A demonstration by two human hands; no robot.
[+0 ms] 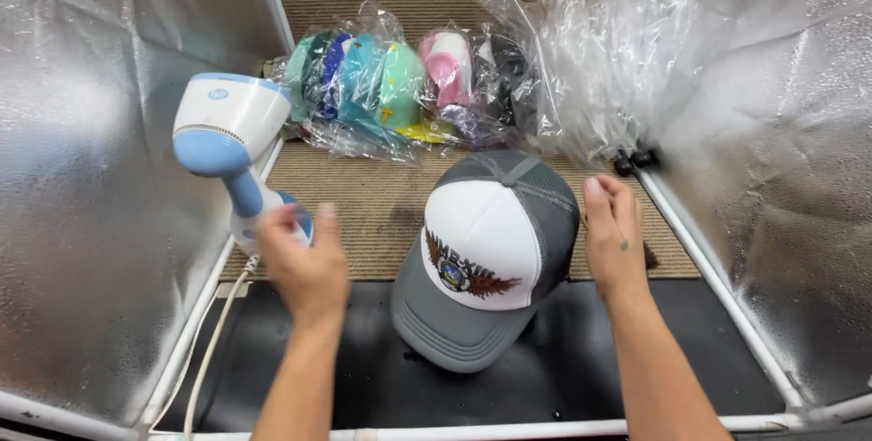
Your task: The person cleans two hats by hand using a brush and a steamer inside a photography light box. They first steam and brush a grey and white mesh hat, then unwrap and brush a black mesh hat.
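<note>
Gripping the blue-and-white garment steamer (pixel 232 146) by its handle, your left hand (pixel 304 268) sits left of the grey-and-white trucker cap (pixel 486 259). Your right hand (pixel 613 237) hovers open and empty just right of the cap, not touching it.

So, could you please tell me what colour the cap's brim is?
Grey; the cap brim shows best in the head view.

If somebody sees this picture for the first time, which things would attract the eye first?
Probably the grey and white cap in the centre, on the black mat. Next, the white and blue handheld steamer gripped by the left hand. Behind, bagged colourful caps lie between shiny silver walls.
</note>
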